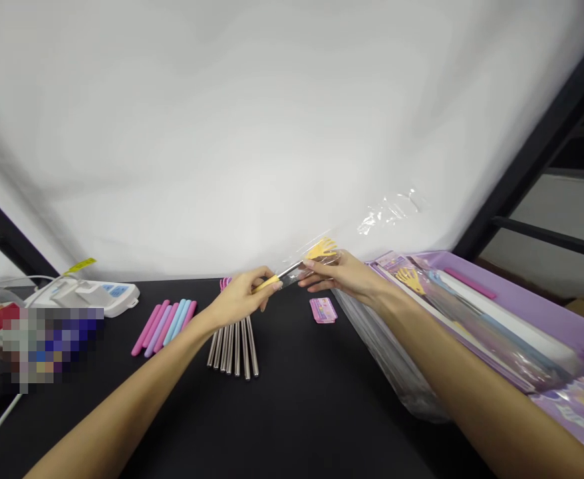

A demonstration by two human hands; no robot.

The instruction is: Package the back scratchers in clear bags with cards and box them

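A back scratcher (320,249) with a yellow hand-shaped head, metal shaft and yellow handle is held above the black table. My left hand (245,293) is closed round its handle. Near the head, my right hand (339,274) pinches a clear plastic bag (389,213), and the scratcher's head and shaft lie partly inside it. The bag's far end sticks up to the right. Below my left hand, several metal rods (235,352) lie side by side, with pink heads partly hidden by the hand. A small stack of pink printed cards (322,311) lies under my right hand.
Several pink, purple and blue handles (165,326) lie at left, before a white power strip (115,297). A purple box (516,283) with bagged scratchers stands at right. Clear bags (396,372) lie beside it. A white wall (252,133) rises behind.
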